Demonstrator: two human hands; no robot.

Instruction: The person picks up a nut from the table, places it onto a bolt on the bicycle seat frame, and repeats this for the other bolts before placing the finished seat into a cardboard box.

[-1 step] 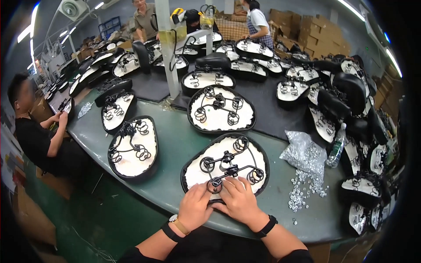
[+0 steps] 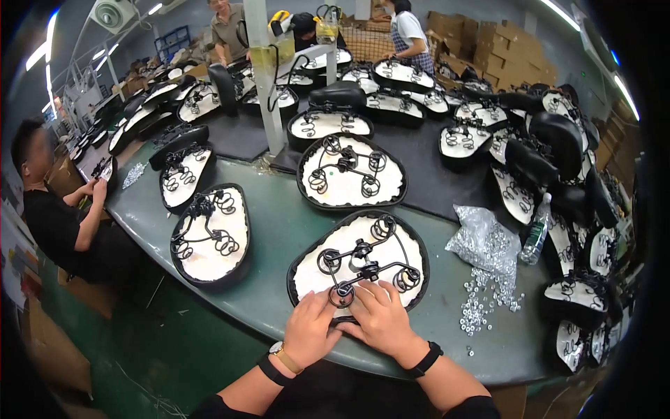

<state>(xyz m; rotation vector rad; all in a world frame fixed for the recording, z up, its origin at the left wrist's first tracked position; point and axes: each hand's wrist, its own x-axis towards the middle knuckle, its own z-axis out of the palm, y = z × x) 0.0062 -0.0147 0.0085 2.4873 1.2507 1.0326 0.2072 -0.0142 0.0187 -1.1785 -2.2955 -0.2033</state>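
While the left hand and right hand, both curled, flanked a coil spring on a seat, whether they pinched it was unclear.

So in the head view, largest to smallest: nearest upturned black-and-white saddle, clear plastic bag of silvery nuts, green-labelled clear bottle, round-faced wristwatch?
1. Nearest upturned black-and-white saddle
2. Clear plastic bag of silvery nuts
3. Green-labelled clear bottle
4. Round-faced wristwatch
Apparent size only, not true size.
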